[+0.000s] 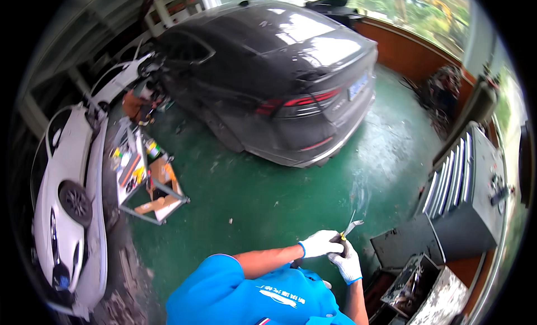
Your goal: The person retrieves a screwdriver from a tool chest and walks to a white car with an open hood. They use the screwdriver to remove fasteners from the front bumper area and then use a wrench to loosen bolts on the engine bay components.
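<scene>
Metal tools [351, 228]: a slim pointed shaft and a broader hooked end stick up and away from the wearer, with a yellow part at their base; whether these are 1 tool or 2 cannot be told at this size. They are held over the green floor [218, 188], in front of the wearer's blue shirt [224, 297].
Right hand [348, 263]: in a white glove, fingers curled closed round the lower end of the tools.
Left hand [323, 244]: also gloved, fingers bent in, set against the right hand and just beside the yellow part; how firmly it holds anything cannot be told.
Step in hand: apparently handling the tools between 2 hands, well apart from any vehicle.
Next move: judged from this hold, it calls for a secure right-hand grip and the point kept clear of the left fingers.
Metal boxes [456, 288]: low at the right, near the right forearm, worn and partly open.
Drawer cabinet [475, 213]: grey, beyond the boxes, drawers facing the floor.
Dark car [246, 73]: ahead, its rear corner toward the wearer.
Trolley [130, 209]: left of centre, carrying cardboard and small supplies.
White car [72, 151]: along the left edge.
Co-worker [134, 106]: 1 person crouched low near the dark car's far end.
</scene>
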A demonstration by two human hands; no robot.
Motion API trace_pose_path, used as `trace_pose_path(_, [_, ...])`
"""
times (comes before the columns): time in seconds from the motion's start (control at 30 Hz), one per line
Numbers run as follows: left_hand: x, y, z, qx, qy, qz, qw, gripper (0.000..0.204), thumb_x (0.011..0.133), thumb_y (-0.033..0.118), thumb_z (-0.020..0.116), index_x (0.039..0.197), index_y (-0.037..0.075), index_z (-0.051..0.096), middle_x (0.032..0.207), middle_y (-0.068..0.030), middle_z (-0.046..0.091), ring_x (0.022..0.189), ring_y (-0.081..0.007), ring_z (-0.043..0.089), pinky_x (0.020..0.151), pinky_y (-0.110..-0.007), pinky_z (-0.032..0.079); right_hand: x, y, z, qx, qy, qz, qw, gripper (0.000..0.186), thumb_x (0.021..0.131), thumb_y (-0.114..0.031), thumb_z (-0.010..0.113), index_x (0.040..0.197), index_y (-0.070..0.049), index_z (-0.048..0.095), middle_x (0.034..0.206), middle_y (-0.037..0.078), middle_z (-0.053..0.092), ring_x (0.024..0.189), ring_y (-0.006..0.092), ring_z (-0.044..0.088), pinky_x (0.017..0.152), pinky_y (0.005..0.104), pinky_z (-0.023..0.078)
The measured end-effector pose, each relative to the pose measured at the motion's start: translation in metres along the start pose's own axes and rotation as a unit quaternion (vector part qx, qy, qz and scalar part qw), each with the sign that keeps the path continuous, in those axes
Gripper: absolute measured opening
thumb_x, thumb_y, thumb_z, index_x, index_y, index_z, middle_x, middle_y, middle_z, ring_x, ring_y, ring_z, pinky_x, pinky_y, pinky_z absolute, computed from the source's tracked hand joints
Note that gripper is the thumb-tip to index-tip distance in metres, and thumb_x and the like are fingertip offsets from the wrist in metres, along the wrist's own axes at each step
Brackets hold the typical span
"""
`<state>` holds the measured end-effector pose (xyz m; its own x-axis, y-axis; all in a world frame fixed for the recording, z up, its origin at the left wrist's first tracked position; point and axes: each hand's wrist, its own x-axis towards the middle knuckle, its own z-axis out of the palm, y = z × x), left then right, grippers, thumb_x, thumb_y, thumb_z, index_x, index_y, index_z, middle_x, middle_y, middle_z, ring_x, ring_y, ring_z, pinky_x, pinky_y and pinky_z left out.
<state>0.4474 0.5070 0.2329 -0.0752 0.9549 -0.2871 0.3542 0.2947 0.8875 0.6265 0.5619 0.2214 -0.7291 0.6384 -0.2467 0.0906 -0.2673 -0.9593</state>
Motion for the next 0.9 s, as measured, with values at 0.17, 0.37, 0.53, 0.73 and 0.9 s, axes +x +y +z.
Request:
trace_pose_path(0.17, [-0.099,-0.077,-0.094,-0.215,0.159,-0.128,0.955,0.028,0.098,0.026,0.063,0.117,0.005,0.066,0.090,-0.0025,0.066,0.072,-0.0107,0.060,0.065,-0.028,0.052,0.060,0.009,0.079,-0.070,-0.031,0.044,0.996,0.046,0.083,0.002,0.066,0.128,0.005,0.060,0.100,0.006,0.065,0.085,0.0133,0.061,0.077,0.0281,0.052])
trace_pose_path(0.37, [-0.203,-0.185,-0.169,-0.362,0.301,-0.227,0.852,0.023,0.100,0.023,0.060,0.112,0.005,0.068,0.083,-0.0020,0.064,0.066,-0.0089,0.057,0.057,-0.026,0.049,0.104,0.005,0.200,-0.087,-0.158,0.068,0.981,0.051,0.083,0.003,0.066,0.134,0.005,0.060,0.105,0.008,0.068,0.093,0.0157,0.064,0.088,0.0309,0.053])
trace_pose_path(0.53, [-0.265,-0.216,-0.208,-0.363,0.307,-0.175,0.862,0.022,0.100,0.028,0.061,0.103,0.008,0.067,0.077,-0.0031,0.064,0.057,-0.0103,0.057,0.050,-0.028,0.048,0.158,0.037,0.303,-0.234,-0.285,0.095,0.925,0.047,0.080,-0.002,0.072,0.126,0.004,0.065,0.096,0.005,0.070,0.085,0.0125,0.063,0.080,0.0273,0.052])
trace_pose_path(0.73, [-0.362,-0.266,-0.255,-0.167,0.472,-0.216,0.838,0.026,0.100,0.032,0.057,0.096,0.008,0.066,0.072,-0.0016,0.065,0.063,-0.0152,0.062,0.060,-0.034,0.050,0.249,0.074,0.387,-0.330,-0.377,0.138,0.854,0.027,0.076,-0.005,0.073,0.101,0.003,0.071,0.078,0.002,0.064,0.070,0.0104,0.058,0.064,0.0265,0.048])
trace_pose_path(0.9, [-0.483,-0.391,-0.264,-0.230,0.586,-0.345,0.696,0.024,0.099,0.032,0.061,0.095,0.008,0.066,0.075,0.0020,0.064,0.065,-0.0093,0.059,0.058,-0.028,0.047,0.325,0.116,0.520,-0.457,-0.388,0.101,0.794,0.009,0.074,-0.004,0.066,0.081,0.001,0.064,0.065,0.003,0.058,0.056,0.0100,0.054,0.050,0.0287,0.041])
